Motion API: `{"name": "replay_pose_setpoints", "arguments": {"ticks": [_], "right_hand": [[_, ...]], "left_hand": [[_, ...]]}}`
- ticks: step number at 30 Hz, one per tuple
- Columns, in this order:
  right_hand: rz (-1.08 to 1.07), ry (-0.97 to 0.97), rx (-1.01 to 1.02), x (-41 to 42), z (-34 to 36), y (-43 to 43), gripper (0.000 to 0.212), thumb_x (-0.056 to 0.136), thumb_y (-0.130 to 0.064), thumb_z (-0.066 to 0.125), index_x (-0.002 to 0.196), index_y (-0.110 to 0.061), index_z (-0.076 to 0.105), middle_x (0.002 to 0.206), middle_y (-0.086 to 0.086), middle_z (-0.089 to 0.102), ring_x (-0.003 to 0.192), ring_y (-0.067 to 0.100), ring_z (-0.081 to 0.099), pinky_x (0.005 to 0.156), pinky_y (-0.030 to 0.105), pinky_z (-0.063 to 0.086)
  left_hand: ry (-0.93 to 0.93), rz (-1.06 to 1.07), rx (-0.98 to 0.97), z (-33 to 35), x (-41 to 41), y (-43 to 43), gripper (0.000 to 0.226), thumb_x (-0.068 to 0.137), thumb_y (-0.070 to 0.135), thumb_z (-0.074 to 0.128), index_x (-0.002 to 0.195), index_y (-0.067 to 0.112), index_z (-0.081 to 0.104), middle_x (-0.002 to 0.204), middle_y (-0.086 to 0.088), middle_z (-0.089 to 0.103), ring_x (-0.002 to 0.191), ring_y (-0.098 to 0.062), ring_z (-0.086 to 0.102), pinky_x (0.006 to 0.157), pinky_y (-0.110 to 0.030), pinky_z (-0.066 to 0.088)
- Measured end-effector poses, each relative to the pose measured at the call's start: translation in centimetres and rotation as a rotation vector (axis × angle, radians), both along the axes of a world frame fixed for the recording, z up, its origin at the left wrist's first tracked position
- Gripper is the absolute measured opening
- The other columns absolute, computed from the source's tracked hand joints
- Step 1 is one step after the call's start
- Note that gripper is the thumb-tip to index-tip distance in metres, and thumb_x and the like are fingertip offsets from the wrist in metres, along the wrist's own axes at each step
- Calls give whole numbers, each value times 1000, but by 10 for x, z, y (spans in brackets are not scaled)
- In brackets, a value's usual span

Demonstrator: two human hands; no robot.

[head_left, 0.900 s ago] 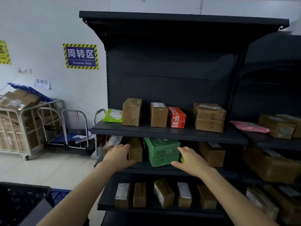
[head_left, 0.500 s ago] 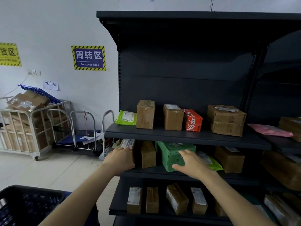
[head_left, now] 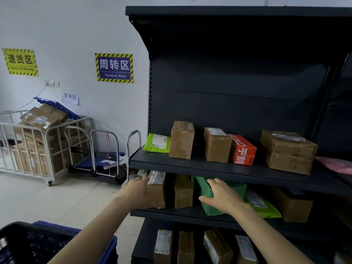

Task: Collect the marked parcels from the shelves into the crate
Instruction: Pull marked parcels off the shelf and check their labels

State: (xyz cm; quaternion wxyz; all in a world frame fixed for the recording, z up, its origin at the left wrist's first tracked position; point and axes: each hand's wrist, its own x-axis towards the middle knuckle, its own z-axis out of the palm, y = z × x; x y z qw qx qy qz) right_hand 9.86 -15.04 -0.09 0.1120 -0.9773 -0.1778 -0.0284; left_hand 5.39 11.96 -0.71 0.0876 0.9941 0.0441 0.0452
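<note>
Reaching into mid shelf [head_left: 171, 213] w/ both hands. L hand [head_left: 136, 191] lies flat, fingers relaxed, against left side of labelled brown box [head_left: 157, 193] at shelf's left end. R hand [head_left: 221, 197] is spread open on green parcel [head_left: 202, 187], thumb low on its near face. Dark crate [head_left: 28, 242] sits bottom left, beside L forearm.

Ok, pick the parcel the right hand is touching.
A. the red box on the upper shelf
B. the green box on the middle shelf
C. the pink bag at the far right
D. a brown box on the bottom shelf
B: the right hand rests on the green box on the middle shelf, with its fingers laid over the box's front.
</note>
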Motion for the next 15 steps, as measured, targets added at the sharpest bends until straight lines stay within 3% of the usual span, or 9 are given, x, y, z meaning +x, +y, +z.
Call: {"name": "replay_pose_setpoints", "arguments": {"ticks": [10,15], "right_hand": [[74,-13,29,89,21,12,75,88,-52,49,146,-13,21,150,4,30,137,20,31,103,35,37],[123,-43,73,135,30,13,74,90,-51,48,147,-13,21,150,4,30,137,20,31,105,34,36]], "left_hand": [[-50,68,5,15,73,10,47,83,40,58,121,15,48,122,-6,56,117,-25,48,86,-33,42],[-92,97,-18,20,111,5,56,82,43,57,128,13,46,129,-4,54,122,-23,47,96,-35,44]]}}
